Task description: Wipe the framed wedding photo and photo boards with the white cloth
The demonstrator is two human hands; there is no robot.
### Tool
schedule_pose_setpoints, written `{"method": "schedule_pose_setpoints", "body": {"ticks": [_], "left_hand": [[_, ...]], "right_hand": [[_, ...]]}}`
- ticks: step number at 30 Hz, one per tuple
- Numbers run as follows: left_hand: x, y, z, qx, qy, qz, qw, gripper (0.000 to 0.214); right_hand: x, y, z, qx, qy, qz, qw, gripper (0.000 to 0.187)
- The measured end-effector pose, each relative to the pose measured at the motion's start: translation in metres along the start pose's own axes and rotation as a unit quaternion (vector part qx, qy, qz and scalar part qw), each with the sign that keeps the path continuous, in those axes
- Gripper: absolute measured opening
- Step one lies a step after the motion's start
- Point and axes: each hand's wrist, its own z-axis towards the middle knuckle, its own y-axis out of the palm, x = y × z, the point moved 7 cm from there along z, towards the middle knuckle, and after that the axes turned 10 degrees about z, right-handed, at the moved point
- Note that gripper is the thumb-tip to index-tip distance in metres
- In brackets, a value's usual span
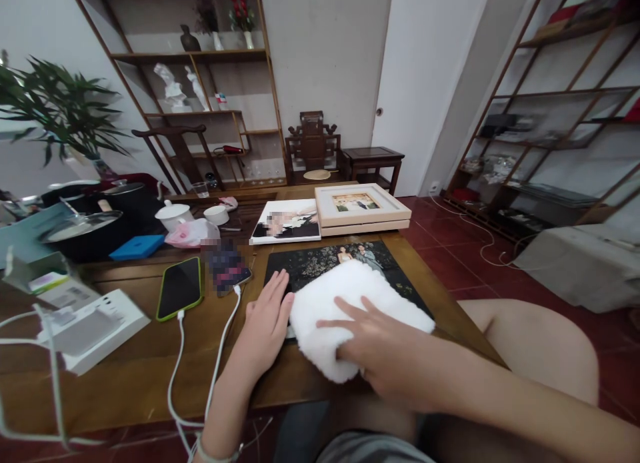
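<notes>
A dark wedding photo panel [300,266] lies flat near the table's right edge, with a couple pictured at its far side. Across much of it rests a fluffy white cloth [325,296], whose near end hangs past the panel toward me. My right hand [385,353] grips this cloth from above, some fingers spread over the pile and others sunk into it. Flat on the panel's left edge, my left hand [267,323] has its fingers stretched forward and holds nothing. The cloth hides the panel's near right part.
Behind the panel are a white-edged photo print [287,233] and stacked picture frames [360,216]. To the left lie two charging phones, a green-edged one [179,288] and another [227,266], with white cables, an open white box [107,330] and pots [83,233]. A pale chair [540,343] stands right.
</notes>
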Motion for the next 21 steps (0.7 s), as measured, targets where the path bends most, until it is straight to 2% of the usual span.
{"method": "schedule_pose_setpoints", "body": {"ticks": [3, 5, 8, 10, 13, 17, 21], "left_hand": [[0.002, 0.004, 0.000, -0.016, 0.008, 0.044, 0.999, 0.045], [0.003, 0.004, 0.000, -0.012, 0.012, 0.059, 0.998, 0.043], [0.003, 0.002, 0.001, -0.006, 0.013, 0.064, 0.998, 0.042], [0.003, 0.002, 0.001, -0.005, 0.015, 0.065, 0.998, 0.042], [0.004, 0.001, 0.001, -0.005, 0.017, 0.067, 0.998, 0.042], [0.002, 0.001, 0.001, 0.000, 0.016, 0.073, 0.997, 0.042], [0.001, 0.002, 0.001, -0.001, 0.019, 0.073, 0.997, 0.043]], "right_hand": [[0.032, -0.013, -0.011, 0.012, 0.077, 0.008, 0.997, 0.041], [0.055, -0.023, -0.008, 0.023, 0.129, 0.000, 0.991, 0.039], [0.081, -0.036, 0.013, 0.036, 0.168, -0.030, 0.985, 0.035], [0.087, -0.043, 0.035, 0.051, 0.164, -0.051, 0.984, 0.033], [0.080, -0.051, 0.078, 0.049, 0.119, -0.057, 0.990, 0.033], [0.051, -0.058, 0.135, 0.004, 0.045, -0.047, 0.998, 0.028], [0.032, -0.060, 0.164, -0.025, 0.024, -0.044, 0.998, 0.026]]}}
